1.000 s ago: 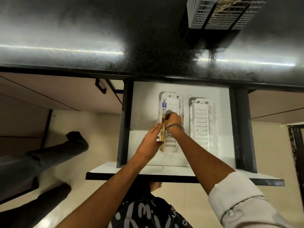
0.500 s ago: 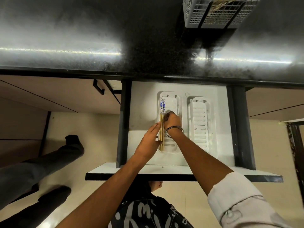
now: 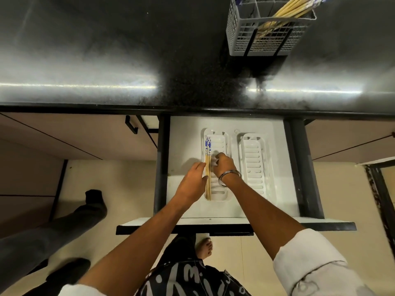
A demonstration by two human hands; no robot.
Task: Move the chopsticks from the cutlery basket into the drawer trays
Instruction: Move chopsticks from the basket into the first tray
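A pair of wooden chopsticks with blue-patterned tops (image 3: 207,146) lies along the left side of the left white slotted tray (image 3: 221,139) in the open drawer (image 3: 183,137). My left hand (image 3: 192,182) has straight fingers resting against the chopsticks' left side. My right hand (image 3: 224,165), a bangle on its wrist, hovers over the same tray with fingers curled just right of the chopsticks; a thin gap shows between them. The right tray (image 3: 253,163) holds nothing. The grey cutlery basket (image 3: 241,39) stands on the counter at the far right, with several chopsticks (image 3: 292,7) in it.
The dark glossy countertop (image 3: 106,50) runs across the top. Black drawer rails (image 3: 303,167) flank the drawer. Another person's dark-trousered legs (image 3: 53,231) stand on the floor at left. My bare foot (image 3: 204,248) shows below the drawer front. A black cabinet handle (image 3: 130,124) sits left.
The view has tilted so the basket shows more fully. My right hand has eased slightly right, off the chopsticks. The chopsticks stay in the left tray and my left hand stays beside them.
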